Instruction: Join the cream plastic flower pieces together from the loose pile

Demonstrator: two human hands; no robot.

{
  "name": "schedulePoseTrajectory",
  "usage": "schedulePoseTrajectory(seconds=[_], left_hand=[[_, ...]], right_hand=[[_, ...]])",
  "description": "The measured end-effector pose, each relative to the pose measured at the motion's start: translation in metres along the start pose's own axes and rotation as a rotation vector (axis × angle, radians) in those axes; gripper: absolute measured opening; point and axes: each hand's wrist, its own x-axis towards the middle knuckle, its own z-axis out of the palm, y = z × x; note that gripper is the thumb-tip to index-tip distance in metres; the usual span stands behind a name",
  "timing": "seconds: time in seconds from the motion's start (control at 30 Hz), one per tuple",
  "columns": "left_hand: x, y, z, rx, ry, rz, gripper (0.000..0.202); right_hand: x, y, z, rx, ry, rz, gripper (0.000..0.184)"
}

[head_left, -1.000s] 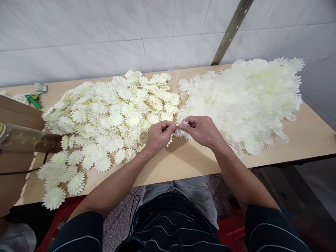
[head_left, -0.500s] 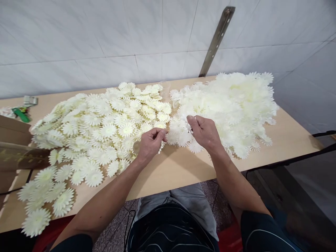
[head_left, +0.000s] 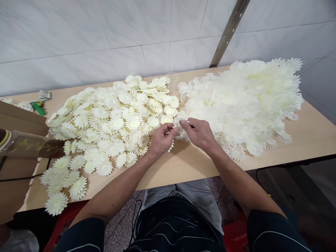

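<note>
My left hand [head_left: 161, 139] and my right hand [head_left: 199, 133] meet at the middle of the table, fingertips pinched together on a small white fabric daisy [head_left: 180, 121] held between them. To the left lies a flat spread of cream daisies [head_left: 112, 115] with yellowish centres. To the right rises a loose heap of white flower petals [head_left: 249, 101], which my right hand nearly touches.
The wooden table [head_left: 189, 164] runs along a white tiled wall, with a metal strip [head_left: 228, 29] leaning at the back. A cardboard box [head_left: 15, 147] with a tape roll stands at the left edge. A green tool [head_left: 38, 107] lies at the far left.
My right hand went out to the white heap half a second ago, then came back to meet my left hand with a daisy pinched between both.
</note>
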Motion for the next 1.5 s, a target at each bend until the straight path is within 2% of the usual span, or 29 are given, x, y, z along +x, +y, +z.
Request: schedulePoseTrajectory(seconds=[0.23, 0.47, 0.57, 0.7, 0.9, 1.03, 1.13, 1.27, 1.5], left_hand=[[0.000, 0.004, -0.001, 0.060, 0.018, 0.022, 0.049], [-0.002, 0.004, -0.001, 0.081, -0.006, 0.035, 0.044], [-0.002, 0.003, 0.000, 0.086, -0.005, 0.036, 0.043], [-0.001, 0.004, 0.000, 0.083, 0.042, 0.035, 0.042], [0.004, 0.006, -0.007, 0.110, 0.150, 0.023, 0.042], [0.003, 0.007, -0.006, 0.105, 0.143, 0.008, 0.042], [0.002, 0.007, -0.004, 0.105, 0.125, 0.011, 0.041], [0.002, 0.005, -0.003, 0.110, 0.111, 0.008, 0.041], [0.000, 0.005, -0.001, 0.126, 0.087, 0.032, 0.036]], right_hand=[[-0.002, -0.002, -0.002, 0.070, 0.018, 0.008, 0.071], [-0.001, -0.004, -0.007, 0.183, 0.166, 0.088, 0.068], [-0.001, -0.001, -0.008, 0.235, 0.160, 0.117, 0.070], [-0.001, 0.005, -0.008, 0.299, 0.113, 0.165, 0.070], [0.001, 0.011, -0.015, 0.403, 0.260, 0.165, 0.069], [0.001, 0.012, -0.026, 0.468, 0.266, 0.177, 0.063], [-0.002, 0.012, -0.032, 0.418, 0.195, 0.168, 0.057], [-0.007, 0.010, -0.036, 0.330, 0.099, 0.155, 0.060], [-0.007, 0.005, -0.033, 0.097, 0.104, 0.115, 0.074]])
